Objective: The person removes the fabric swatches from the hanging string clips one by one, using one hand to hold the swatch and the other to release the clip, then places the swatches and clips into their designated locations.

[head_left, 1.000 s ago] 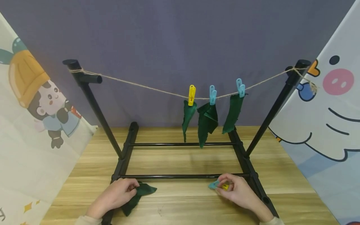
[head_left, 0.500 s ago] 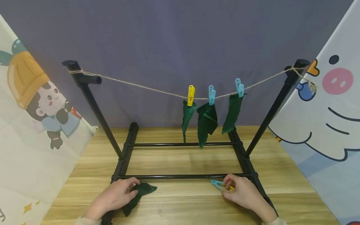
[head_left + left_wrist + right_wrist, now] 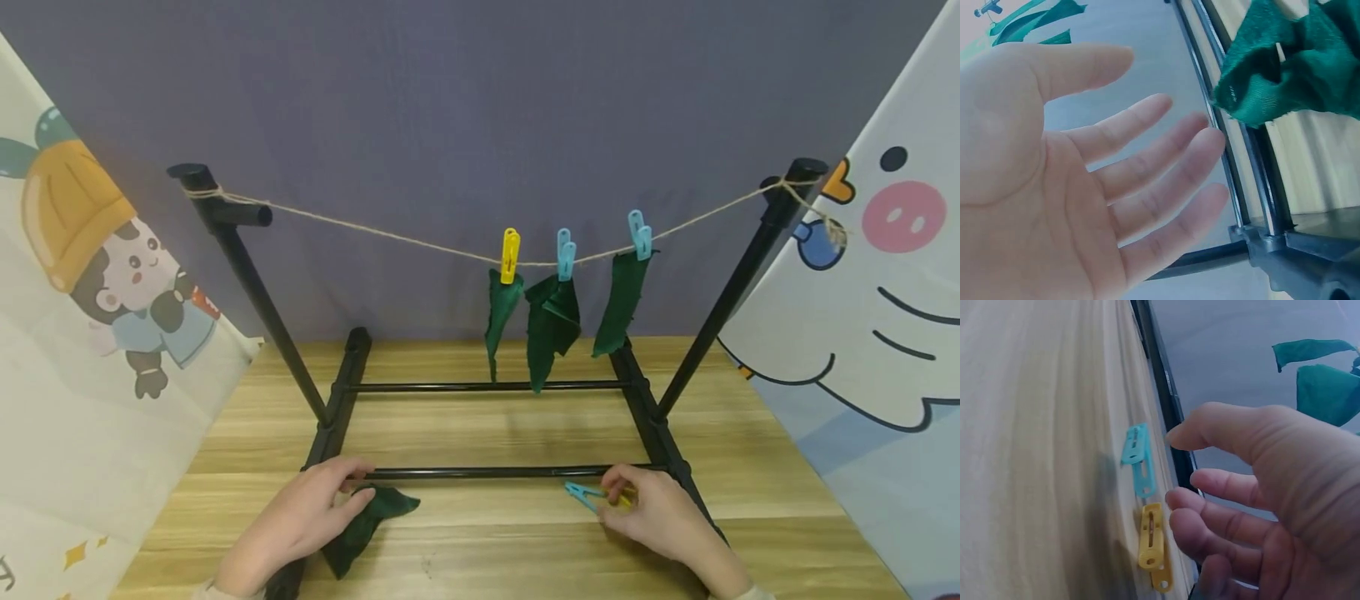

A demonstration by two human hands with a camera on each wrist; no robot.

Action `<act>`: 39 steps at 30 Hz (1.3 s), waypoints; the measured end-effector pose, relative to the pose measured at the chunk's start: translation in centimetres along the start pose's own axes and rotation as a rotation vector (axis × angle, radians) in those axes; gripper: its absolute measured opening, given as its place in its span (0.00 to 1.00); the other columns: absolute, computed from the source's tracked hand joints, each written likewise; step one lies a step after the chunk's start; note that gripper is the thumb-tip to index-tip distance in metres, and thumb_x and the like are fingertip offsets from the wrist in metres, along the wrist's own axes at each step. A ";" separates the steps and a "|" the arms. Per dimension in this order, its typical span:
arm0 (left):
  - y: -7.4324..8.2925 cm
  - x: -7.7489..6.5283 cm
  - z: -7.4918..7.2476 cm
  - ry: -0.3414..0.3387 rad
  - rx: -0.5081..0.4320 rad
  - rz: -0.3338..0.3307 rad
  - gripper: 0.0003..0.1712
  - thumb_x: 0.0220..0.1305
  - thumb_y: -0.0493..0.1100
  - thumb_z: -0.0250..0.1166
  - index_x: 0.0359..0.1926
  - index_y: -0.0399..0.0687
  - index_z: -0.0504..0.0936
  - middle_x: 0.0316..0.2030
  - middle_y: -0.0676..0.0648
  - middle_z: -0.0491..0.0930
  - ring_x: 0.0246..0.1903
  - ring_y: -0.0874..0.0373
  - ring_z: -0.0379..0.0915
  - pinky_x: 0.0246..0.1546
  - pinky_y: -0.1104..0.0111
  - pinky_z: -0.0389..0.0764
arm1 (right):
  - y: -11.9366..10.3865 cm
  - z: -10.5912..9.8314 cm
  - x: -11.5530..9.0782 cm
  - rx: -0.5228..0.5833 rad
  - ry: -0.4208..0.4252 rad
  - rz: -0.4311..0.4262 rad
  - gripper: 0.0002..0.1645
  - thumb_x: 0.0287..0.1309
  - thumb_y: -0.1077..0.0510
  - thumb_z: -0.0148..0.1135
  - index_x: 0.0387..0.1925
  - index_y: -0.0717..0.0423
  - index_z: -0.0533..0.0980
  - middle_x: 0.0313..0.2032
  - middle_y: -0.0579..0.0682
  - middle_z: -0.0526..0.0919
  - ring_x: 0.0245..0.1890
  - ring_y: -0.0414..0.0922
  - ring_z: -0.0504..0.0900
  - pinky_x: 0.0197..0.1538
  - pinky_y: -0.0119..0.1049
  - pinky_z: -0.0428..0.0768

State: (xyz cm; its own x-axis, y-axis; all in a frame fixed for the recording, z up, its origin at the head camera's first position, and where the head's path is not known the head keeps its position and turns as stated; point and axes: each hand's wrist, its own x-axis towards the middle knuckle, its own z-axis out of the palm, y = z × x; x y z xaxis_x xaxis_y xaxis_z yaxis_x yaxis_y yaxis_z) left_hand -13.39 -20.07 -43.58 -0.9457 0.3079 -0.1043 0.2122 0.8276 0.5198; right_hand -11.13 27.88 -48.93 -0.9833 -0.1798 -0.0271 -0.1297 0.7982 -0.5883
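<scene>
My left hand (image 3: 303, 517) hovers beside a crumpled dark green cloth (image 3: 371, 521) at the rack's front left corner. In the left wrist view its fingers (image 3: 1147, 206) are spread with nothing in them, and the cloth (image 3: 1297, 69) lies beyond the fingertips. My right hand (image 3: 660, 512) is over the front right of the table, fingers loosely bent around air. Near its fingertips lie a blue clothespin (image 3: 582, 495) and a yellow clothespin (image 3: 626, 498). The right wrist view shows the blue clothespin (image 3: 1137, 447) and yellow clothespin (image 3: 1152, 537) on the wood, outside the fingers.
A black pipe rack (image 3: 480, 472) stands on the wooden table (image 3: 480, 550). Between its posts sags a twine line (image 3: 360, 225). One yellow clothespin (image 3: 510, 254) and two blue clothespins (image 3: 566, 254) hold green cloth pieces (image 3: 553, 329) on it. A grey backdrop (image 3: 465, 125) is behind.
My right hand has drawn slightly to the right, off the blue clothespin, which has turned and now lies apart from the fingers. My left hand has spread its fingers and shifted slightly upward in view.
</scene>
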 end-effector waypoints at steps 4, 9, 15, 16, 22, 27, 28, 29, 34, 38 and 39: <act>0.6 0.3 -0.2 0.030 -0.001 0.024 0.19 0.74 0.51 0.69 0.61 0.53 0.85 0.57 0.53 0.87 0.48 0.60 0.85 0.49 0.56 0.87 | 0.1 -0.7 0.1 0.054 0.082 -0.060 0.10 0.62 0.56 0.76 0.43 0.50 0.85 0.35 0.40 0.88 0.16 0.31 0.72 0.19 0.30 0.72; 1.0 1.0 0.0 0.045 0.018 0.097 0.18 0.75 0.52 0.67 0.60 0.54 0.86 0.55 0.53 0.89 0.46 0.61 0.85 0.44 0.62 0.87 | -0.7 -1.6 0.5 0.096 0.190 -0.045 0.04 0.65 0.60 0.73 0.41 0.52 0.86 0.33 0.42 0.88 0.15 0.32 0.72 0.18 0.31 0.73; 1.4 2.0 0.4 0.041 -0.011 0.121 0.17 0.76 0.54 0.66 0.58 0.56 0.87 0.47 0.60 0.89 0.41 0.69 0.83 0.40 0.68 0.82 | -1.9 -2.9 1.0 0.124 0.224 -0.091 0.05 0.67 0.58 0.72 0.43 0.52 0.86 0.36 0.44 0.89 0.17 0.32 0.74 0.21 0.32 0.74; 1.5 2.1 0.5 0.042 -0.017 0.125 0.17 0.76 0.54 0.66 0.58 0.56 0.87 0.46 0.61 0.89 0.40 0.70 0.82 0.39 0.69 0.82 | -2.1 -3.1 1.1 0.127 0.230 -0.106 0.04 0.67 0.58 0.72 0.43 0.51 0.86 0.35 0.44 0.89 0.17 0.32 0.74 0.21 0.32 0.75; 1.9 2.9 1.0 0.055 -0.046 0.138 0.15 0.77 0.54 0.65 0.57 0.58 0.87 0.48 0.59 0.89 0.40 0.70 0.82 0.39 0.69 0.82 | -2.8 -3.8 1.7 0.118 0.256 -0.211 0.04 0.67 0.60 0.72 0.42 0.48 0.85 0.35 0.42 0.89 0.19 0.30 0.75 0.22 0.30 0.75; 2.6 3.4 1.3 0.068 -0.066 0.148 0.14 0.78 0.56 0.64 0.58 0.62 0.86 0.53 0.57 0.88 0.43 0.70 0.82 0.40 0.70 0.81 | -3.7 -4.1 2.2 0.109 0.288 -0.278 0.06 0.66 0.61 0.73 0.41 0.47 0.85 0.34 0.41 0.89 0.21 0.29 0.76 0.24 0.30 0.76; 2.7 3.5 1.4 0.071 -0.074 0.157 0.14 0.78 0.55 0.64 0.59 0.62 0.86 0.53 0.57 0.88 0.43 0.69 0.82 0.40 0.70 0.81 | -4.0 -4.2 2.3 0.105 0.295 -0.287 0.06 0.66 0.61 0.73 0.41 0.46 0.86 0.34 0.40 0.89 0.22 0.29 0.76 0.25 0.30 0.76; 2.8 3.6 1.4 0.077 -0.082 0.166 0.14 0.78 0.54 0.64 0.59 0.61 0.86 0.54 0.56 0.88 0.43 0.69 0.82 0.40 0.71 0.81 | -4.2 -4.3 2.4 0.102 0.298 -0.292 0.06 0.66 0.61 0.73 0.41 0.46 0.86 0.34 0.40 0.89 0.22 0.29 0.76 0.25 0.30 0.76; 3.5 4.5 1.5 0.096 -0.148 0.222 0.15 0.79 0.51 0.63 0.61 0.59 0.84 0.55 0.53 0.87 0.44 0.67 0.82 0.43 0.69 0.83 | -5.8 -4.9 3.0 0.102 0.320 -0.337 0.05 0.67 0.61 0.72 0.40 0.46 0.86 0.34 0.39 0.90 0.21 0.29 0.76 0.24 0.30 0.76; 4.2 5.3 1.8 0.117 -0.184 0.238 0.15 0.79 0.53 0.63 0.61 0.59 0.83 0.55 0.54 0.87 0.44 0.66 0.81 0.44 0.68 0.83 | -7.1 -5.6 3.7 0.114 0.352 -0.388 0.04 0.66 0.61 0.73 0.39 0.49 0.87 0.32 0.38 0.89 0.20 0.30 0.76 0.25 0.31 0.76; 4.5 5.5 1.9 0.125 -0.187 0.239 0.15 0.79 0.53 0.63 0.61 0.59 0.83 0.55 0.55 0.87 0.44 0.66 0.81 0.44 0.69 0.83 | -7.4 -5.8 3.8 0.114 0.358 -0.396 0.04 0.66 0.61 0.73 0.40 0.49 0.87 0.31 0.37 0.89 0.20 0.30 0.75 0.25 0.31 0.76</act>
State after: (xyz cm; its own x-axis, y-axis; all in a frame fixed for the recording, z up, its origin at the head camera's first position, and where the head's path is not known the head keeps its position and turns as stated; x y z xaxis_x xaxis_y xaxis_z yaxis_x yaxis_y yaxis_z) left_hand -17.14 -13.81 -43.45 -0.9000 0.4134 0.1381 0.3936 0.6347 0.6650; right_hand -14.70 24.66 -40.01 -0.8468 -0.2312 0.4791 -0.5037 0.6380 -0.5824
